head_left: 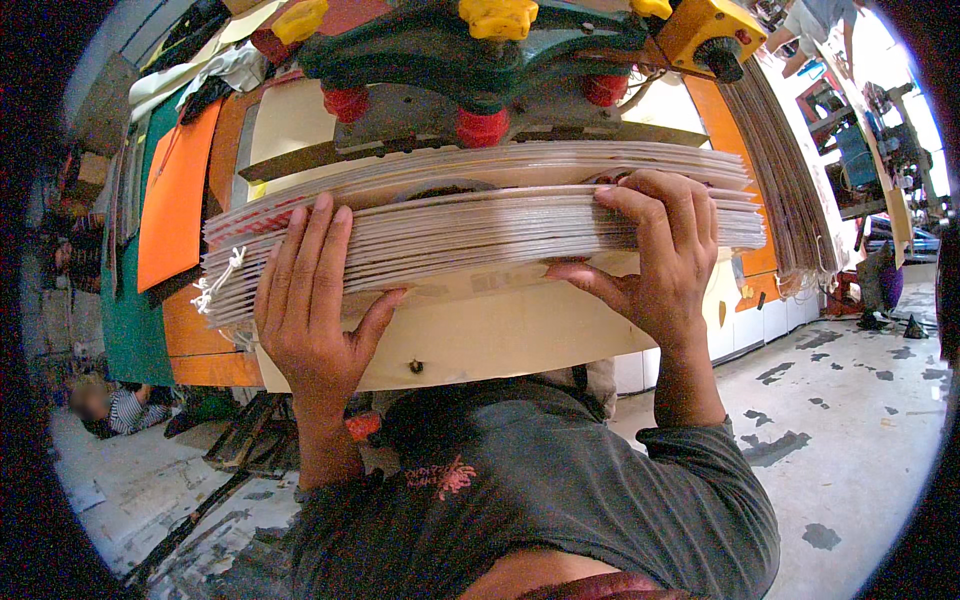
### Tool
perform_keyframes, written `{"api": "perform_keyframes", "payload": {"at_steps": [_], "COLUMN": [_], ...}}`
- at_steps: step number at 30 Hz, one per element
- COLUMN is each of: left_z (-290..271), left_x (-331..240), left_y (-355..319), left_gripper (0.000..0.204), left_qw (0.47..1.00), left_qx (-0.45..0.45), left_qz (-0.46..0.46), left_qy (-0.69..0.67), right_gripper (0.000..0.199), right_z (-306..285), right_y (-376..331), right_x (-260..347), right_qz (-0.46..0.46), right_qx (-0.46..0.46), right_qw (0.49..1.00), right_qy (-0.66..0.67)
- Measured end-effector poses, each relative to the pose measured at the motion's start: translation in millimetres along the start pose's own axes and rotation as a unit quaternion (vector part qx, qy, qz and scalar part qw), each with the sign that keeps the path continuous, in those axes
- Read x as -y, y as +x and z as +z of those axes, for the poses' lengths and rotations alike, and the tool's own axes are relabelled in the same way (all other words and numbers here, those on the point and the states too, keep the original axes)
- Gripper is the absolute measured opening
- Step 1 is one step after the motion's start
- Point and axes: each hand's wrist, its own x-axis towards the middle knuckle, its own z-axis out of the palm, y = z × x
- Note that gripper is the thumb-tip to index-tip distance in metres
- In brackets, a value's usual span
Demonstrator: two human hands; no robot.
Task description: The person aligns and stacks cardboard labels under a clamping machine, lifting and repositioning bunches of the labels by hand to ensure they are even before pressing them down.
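Observation:
Both of my hands are on a thick stack of thin flat sheets (480,225), their pale edges toward me and bowed slightly across the view. Knotted white cords (222,280) poke out at its left end. My left hand (315,300) lies over the stack's left part, fingers long across the edges and thumb on the near side. At the right part, my right hand (665,240) grips with fingers bent over the top and thumb against the near side. A gap parts the far sheets from the nearer ones. Beneath lies a cream sheet (500,330).
Just beyond the stack stands a dark green machine frame (400,55) with yellow star knobs and red knobs (482,126). A yellow control box (705,40) is at its right. An orange board (180,190) lies left; another brown stack (790,170) is right. A person (125,408) is low at far left.

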Motion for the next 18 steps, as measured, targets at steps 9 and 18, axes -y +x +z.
{"api": "perform_keyframes", "payload": {"at_steps": [9, 18], "left_z": [-0.6, -0.6], "left_x": [-1.1, 0.0], "left_y": [0.5, -0.3], "left_gripper": [0.075, 0.076], "left_qw": [1.000, 1.000], "left_qx": [0.004, 0.004], "left_qz": [-0.005, -0.002], "left_qy": [0.003, 0.005], "right_gripper": [0.073, 0.069], "right_z": [-2.8, -0.4], "right_y": [0.7, -1.7], "right_x": [-0.1, 0.2], "right_qz": [-0.004, 0.005], "right_qx": [0.018, 0.019], "right_qw": [1.000, 1.000], "right_qy": [-0.009, -0.003]}}
